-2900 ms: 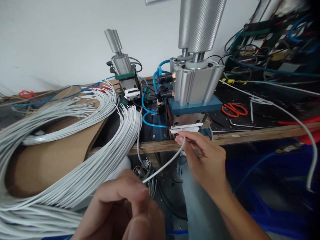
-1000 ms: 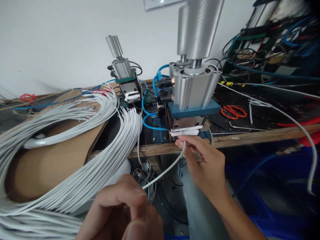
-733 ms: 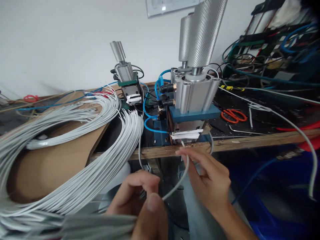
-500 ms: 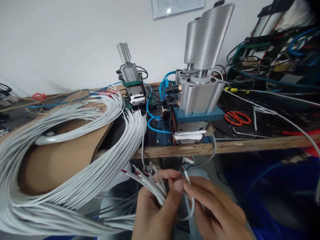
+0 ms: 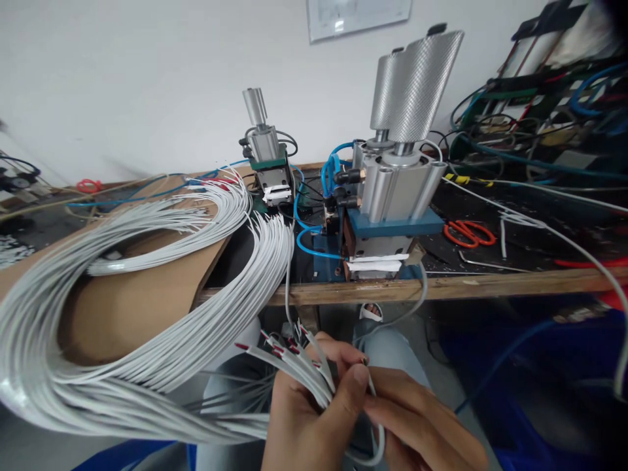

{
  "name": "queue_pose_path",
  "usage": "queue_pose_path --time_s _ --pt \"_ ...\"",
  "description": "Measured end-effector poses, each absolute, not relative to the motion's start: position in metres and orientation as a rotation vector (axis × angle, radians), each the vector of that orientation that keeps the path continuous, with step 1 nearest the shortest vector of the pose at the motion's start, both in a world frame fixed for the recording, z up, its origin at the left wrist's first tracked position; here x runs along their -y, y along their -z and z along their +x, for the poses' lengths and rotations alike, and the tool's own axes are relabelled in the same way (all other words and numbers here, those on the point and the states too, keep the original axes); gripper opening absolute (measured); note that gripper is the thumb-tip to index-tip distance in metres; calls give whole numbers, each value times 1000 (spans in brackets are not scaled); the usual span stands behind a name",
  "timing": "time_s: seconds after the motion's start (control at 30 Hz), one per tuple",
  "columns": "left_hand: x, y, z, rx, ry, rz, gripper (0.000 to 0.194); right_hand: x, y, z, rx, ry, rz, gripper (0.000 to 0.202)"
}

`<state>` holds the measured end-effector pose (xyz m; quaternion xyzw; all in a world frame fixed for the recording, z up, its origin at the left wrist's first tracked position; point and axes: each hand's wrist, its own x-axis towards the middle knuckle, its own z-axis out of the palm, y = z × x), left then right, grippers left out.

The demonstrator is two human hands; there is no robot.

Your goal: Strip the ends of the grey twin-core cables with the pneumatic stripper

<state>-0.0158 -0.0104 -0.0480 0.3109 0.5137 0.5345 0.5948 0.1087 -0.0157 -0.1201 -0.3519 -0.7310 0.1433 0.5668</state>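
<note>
Together, left hand [image 5: 314, 405] grips cable bunch [image 5: 304, 371]; right hand [image 5: 422, 418] pinches single cable [image 5: 381, 439].

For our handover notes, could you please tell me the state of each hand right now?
Left hand: closed, holding a bunch of white cables.
Right hand: closed, holding a single white cable, bent in a curve.

White-gray cables [image 5: 245, 288] showing red inner wires [image 5: 278, 348] at stripped ends; air tubes [image 5: 297, 209] showing bright blue; scissor handles [image 5: 470, 233] showing orange-red; silver cylinder [image 5: 426, 88] showing diamond crosshatch; tape [image 5: 458, 178] showing yellow-black.
</note>
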Motion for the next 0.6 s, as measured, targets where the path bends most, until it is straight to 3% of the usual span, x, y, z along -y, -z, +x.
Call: queue_pose_path --time_s 0.43,0.6 --pt "9 47 -12 -1176 -1299 726 31 17 117 107 1708 -409 -799 60" --pt "12 54 -20 -1181 -1245 765 34 8 109 127 1844 -131 -835 64"
